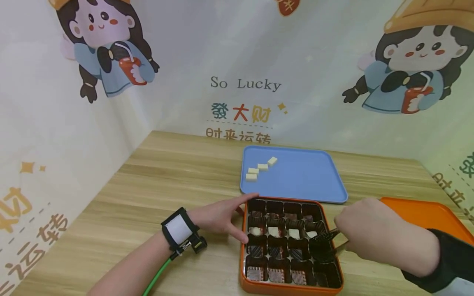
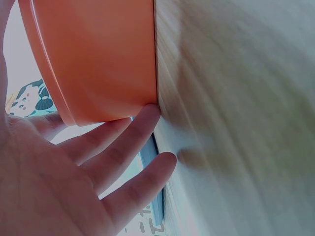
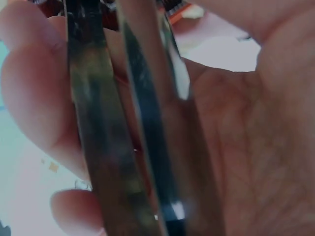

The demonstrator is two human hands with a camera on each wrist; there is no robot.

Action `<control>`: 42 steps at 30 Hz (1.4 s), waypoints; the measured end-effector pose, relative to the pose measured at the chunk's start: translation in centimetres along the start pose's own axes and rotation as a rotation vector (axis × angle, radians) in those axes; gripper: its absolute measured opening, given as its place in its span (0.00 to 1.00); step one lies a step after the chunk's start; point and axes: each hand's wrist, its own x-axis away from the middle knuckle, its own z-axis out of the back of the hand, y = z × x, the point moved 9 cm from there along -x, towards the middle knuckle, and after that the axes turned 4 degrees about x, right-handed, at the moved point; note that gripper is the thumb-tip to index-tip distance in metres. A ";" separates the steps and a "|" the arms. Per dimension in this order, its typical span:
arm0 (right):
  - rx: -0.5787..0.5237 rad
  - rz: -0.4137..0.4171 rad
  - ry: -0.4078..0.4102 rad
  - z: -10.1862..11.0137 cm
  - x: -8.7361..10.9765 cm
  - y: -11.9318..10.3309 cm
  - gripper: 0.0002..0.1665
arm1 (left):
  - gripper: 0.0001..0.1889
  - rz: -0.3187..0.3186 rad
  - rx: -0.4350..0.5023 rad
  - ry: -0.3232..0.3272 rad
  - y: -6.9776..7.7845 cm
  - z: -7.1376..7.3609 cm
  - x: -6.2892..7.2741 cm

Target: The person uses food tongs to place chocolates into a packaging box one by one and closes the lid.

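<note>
An orange box with a dark compartmented insert stands in front of me. Its compartments hold chocolates: white pieces in the second row from the back, dark and striped ones in other rows. My left hand rests against the box's left side near the back corner, thumb at the rim. In the left wrist view its fairly straight fingers touch the orange wall. My right hand grips metal tongs, whose dark heads reach into the right-hand compartments and hide what lies under them.
Behind the box lies a blue tray with several white blocks along its left side. An orange tray or lid sits at the right, partly behind my right hand. A printed cloth backdrop encloses the wooden table.
</note>
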 end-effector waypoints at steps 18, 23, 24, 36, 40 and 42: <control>-0.365 -0.068 0.074 0.8 -4.5 5.6 0.22 | 0.59 0.001 -0.015 0.001 0.1 0.3 0.4; -0.404 -0.058 0.136 -0.5 -8.1 4.9 0.16 | 0.59 0.016 -0.004 0.006 -0.5 -0.2 0.5; -0.395 -0.051 0.146 -0.7 -8.8 4.7 0.15 | 0.59 0.015 -0.004 0.008 -0.5 -0.3 0.5; 0.040 0.112 0.249 -0.5 -16.5 1.6 0.17 | 0.58 -0.009 -0.012 0.013 -0.4 0.1 0.5; 0.099 0.125 0.273 -0.1 -17.5 1.2 0.19 | 0.58 -0.014 -0.021 0.006 -0.1 0.2 0.2; 0.116 0.124 0.277 0.0 -17.7 1.2 0.19 | 0.58 -0.017 -0.024 0.002 0.1 0.2 0.1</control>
